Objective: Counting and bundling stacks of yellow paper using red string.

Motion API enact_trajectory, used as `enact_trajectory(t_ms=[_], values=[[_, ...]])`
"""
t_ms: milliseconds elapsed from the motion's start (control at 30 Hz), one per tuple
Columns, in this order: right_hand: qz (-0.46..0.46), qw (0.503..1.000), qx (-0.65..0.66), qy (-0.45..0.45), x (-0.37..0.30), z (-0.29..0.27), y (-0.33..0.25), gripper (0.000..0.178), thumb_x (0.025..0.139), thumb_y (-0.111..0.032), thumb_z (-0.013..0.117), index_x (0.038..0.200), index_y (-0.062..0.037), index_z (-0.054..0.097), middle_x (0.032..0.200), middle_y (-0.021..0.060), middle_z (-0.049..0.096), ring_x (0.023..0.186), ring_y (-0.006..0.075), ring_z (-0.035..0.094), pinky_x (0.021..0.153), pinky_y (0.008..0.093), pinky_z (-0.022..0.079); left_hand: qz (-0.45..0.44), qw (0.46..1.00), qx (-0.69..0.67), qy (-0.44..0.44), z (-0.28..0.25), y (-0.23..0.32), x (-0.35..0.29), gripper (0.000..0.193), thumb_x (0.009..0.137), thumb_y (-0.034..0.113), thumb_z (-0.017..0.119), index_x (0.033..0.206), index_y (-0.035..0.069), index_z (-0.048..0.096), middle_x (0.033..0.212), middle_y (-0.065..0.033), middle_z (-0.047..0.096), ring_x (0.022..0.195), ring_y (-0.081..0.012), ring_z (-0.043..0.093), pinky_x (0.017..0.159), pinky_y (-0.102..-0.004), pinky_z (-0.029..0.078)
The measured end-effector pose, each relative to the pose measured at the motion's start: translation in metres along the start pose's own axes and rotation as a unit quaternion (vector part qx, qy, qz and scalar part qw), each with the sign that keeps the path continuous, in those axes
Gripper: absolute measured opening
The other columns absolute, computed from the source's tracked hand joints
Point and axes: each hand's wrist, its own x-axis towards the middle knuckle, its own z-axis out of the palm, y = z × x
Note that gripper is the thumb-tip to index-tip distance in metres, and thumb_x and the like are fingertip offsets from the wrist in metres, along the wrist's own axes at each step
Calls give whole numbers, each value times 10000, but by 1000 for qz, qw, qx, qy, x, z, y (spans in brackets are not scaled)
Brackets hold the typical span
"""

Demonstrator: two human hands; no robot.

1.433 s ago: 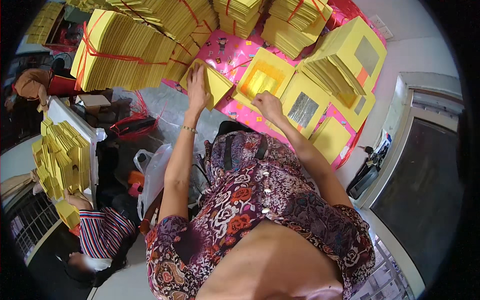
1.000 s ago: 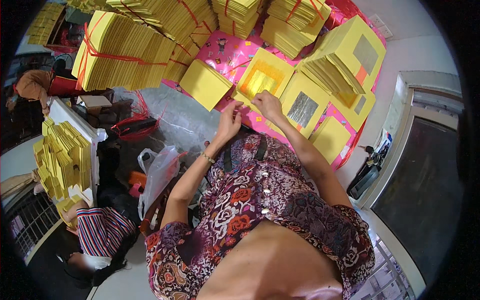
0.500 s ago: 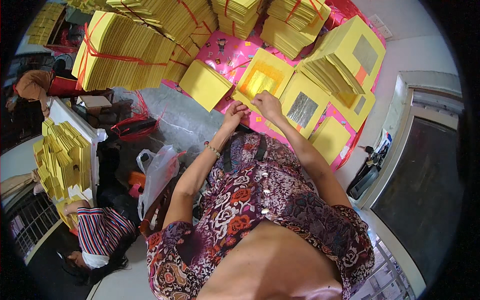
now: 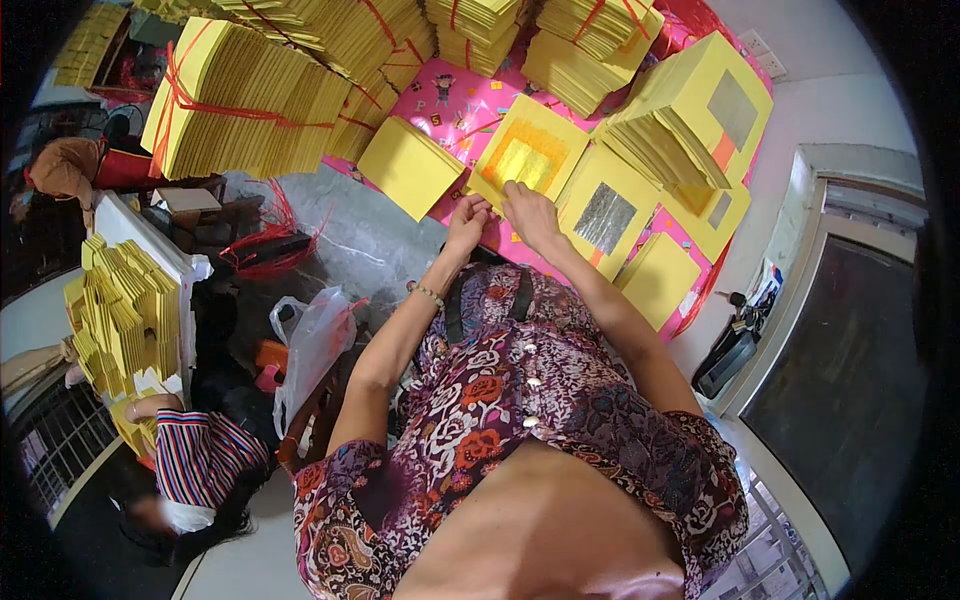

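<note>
Not much in the way of real packaging here, mostly bundles. A big bundle of yellow sheets [image 4: 245,100], tied with red string, is seen up and to the left of the pink patterned mat [image 4: 455,100]. More tied yellow bundles [image 4: 590,40] are stacked along the mat's far edge. A clear plastic bag [image 4: 310,345] is crumpled well below the mat, on the left side. No screens or signs can be made out, and no labels either; the mat's printed figures are too small to tell.
</note>
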Motion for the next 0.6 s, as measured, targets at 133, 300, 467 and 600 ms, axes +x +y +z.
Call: enact_trajectory(t_ms=[133, 300, 467, 600], values=[[46, 999, 3, -7, -4, 3, -5, 155, 876, -124, 516, 996, -57, 443, 879, 184, 579, 736, 383, 626, 619, 460, 520, -4, 1000, -19, 9, 0, 3, 2, 298, 933, -21, 423, 1230, 2, 437, 1082, -101, 606, 943, -197, 611, 879, -313, 492], [2, 1000, 12, 8, -10, 3, -2, 151, 877, -107, 505, 1018, -82, 459, 968, 151, 571, 748, 385, 623, 615, 485, 514, -21, 998, -57, 9, 5, 12, -1, 217, 939, 12, 442, 1155, 9, 456, 1019, -79, 590, 880, -161, 602, 785, -289, 508], [-19, 998, 58, 17, -9, 0, -4, 219, 843, -169, 601, 1011, -87, 489, 961, 126, 576, 757, 373, 624, 614, 478, 512, -23, 999, -44, 15, 1, 9, 2, 220, 966, 96, 472, 1173, 23, 456, 1005, -57, 583, 861, -143, 589, 775, -282, 504], [-11, 998, 59, 19, -5, 1, -1, 286, 811, -236, 667, 993, -87, 506, 924, 115, 596, 758, 358, 629, 619, 457, 513, -10, 1000, -8, 28, 0, 6, 4, 233, 962, 89, 476, 1183, 19, 453, 997, -49, 581, 868, -135, 583, 807, -264, 489]])
